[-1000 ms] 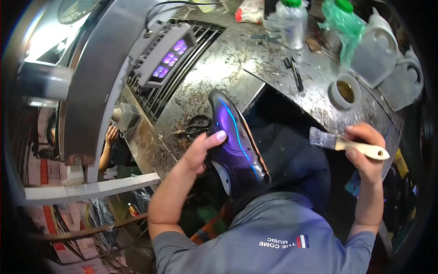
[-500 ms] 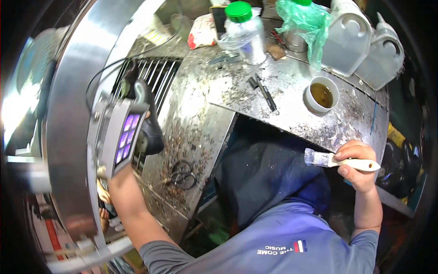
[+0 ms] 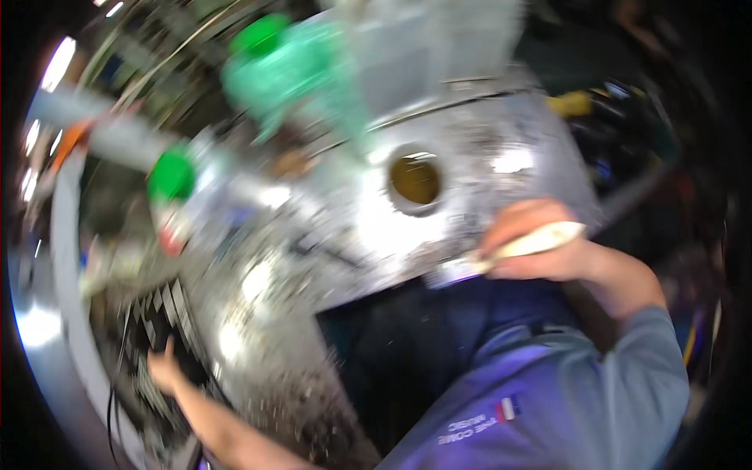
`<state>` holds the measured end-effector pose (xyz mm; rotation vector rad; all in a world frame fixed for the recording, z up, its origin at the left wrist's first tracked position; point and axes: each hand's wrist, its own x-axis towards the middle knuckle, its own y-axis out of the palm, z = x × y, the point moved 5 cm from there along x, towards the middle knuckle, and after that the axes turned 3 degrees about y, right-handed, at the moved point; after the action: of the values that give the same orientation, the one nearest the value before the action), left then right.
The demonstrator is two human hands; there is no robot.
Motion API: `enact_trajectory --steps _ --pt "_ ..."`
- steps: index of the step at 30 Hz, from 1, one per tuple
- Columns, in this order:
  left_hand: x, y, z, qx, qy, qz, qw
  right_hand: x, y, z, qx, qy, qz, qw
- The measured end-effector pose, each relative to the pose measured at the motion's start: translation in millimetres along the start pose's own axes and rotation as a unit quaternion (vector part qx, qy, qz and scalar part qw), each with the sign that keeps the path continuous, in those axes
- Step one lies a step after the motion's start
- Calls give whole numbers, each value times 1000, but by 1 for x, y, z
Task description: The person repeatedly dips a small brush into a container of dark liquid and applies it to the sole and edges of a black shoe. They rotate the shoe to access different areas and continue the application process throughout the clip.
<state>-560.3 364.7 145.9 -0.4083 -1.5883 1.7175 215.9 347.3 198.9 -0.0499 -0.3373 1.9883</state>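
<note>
My right hand is closed around the pale handle of a flat paintbrush. The bristles point left, over the near edge of the metal worktop. Left of and beyond the brush stands a white cup holding yellow-brown liquid. At the lower left, my left hand is over a slatted metal grate, one digit sticking up. Motion smears its other fingers, and I cannot make out whether it touches the dark shape there.
Green-lidded jars, one wrapped in a green plastic bag, stand at the back left. Translucent plastic containers are behind the cup. A cable hangs beside the grate. Dark and yellow items lie off the right side.
The view has swung right and blurred. My right hand has brought the brush closer to the cup. My left hand shows now without the lamp in front; the dark shoe is no longer distinct.
</note>
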Motion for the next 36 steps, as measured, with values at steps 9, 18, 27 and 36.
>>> enact_trajectory --steps 9,18,27,36 --pt "-80 -59 -31 -39 169 -282 944 -59 -44 -8 59 46 -149 986" --pt "-268 -163 -74 -204 270 -162 927 -203 -267 -82 -573 144 -457 665" --pt "-391 -199 -114 -277 232 -55 931 -277 -339 -168 -612 230 -459 602" --pt "-460 -232 -166 -391 304 63 867 -329 -340 -13 -437 -32 -647 624"
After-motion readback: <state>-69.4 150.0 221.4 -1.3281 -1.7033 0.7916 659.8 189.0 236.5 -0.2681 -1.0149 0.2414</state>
